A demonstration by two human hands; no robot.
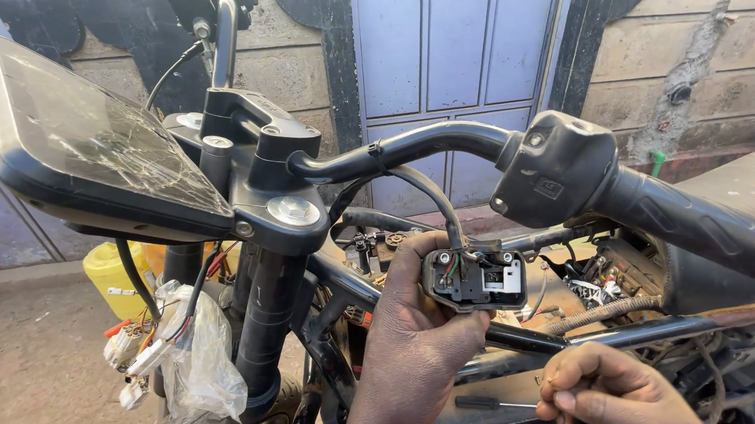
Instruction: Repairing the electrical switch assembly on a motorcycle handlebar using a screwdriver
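Head view: looking down over the handlebar of a stripped motorcycle. Left hand holding up an opened switch housing half, fingers wrapped round its left side and lower edge, open face with coloured wires and a white part turning toward the camera. Housing half hanging on its black cable, just below the bar and left of the closed switch block beside the grip. Right hand closing round the handle of a small screwdriver, thin shaft and dark tip pointing left, low and apart from the housing.

Judging by this, sitting mid-way through work inside the switch unit: housing already open and off the bar, tool ready but not yet touching. Bringing the tip up to the small screws or contacts calling for a steady left grip and a short, slanting rise of the right hand.

Keeping in mind the tight edges: frame tube crossing between the two hands, loose wiring crowding behind, short cable limiting how far the housing comes away. Cracked display and bagged connectors standing well apart on the left. Finding freest room below the housing and toward the camera.
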